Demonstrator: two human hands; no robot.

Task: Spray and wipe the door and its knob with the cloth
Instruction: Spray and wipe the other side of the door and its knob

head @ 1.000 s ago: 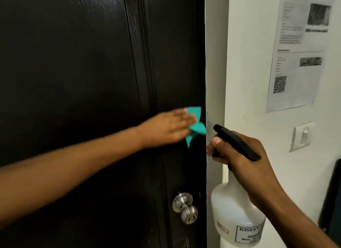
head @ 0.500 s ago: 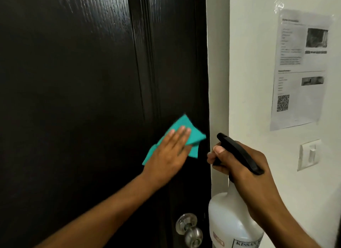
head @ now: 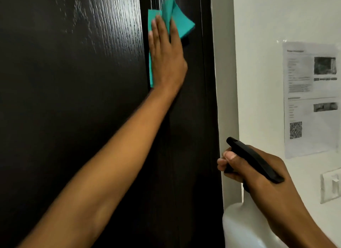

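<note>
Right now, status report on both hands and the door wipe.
Left hand flat, pressing cloth on door. Right hand gripping spray bottle. Knob out of view. Nothing obstructing.

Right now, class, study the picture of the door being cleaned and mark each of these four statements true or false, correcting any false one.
1. The left hand presses a teal cloth flat against the dark door. True.
2. The right hand holds nothing. False: it grips a white spray bottle.
3. The doorknob shows below the cloth. False: no knob is in view.
4. A printed sheet hangs on the white wall. True.
</note>
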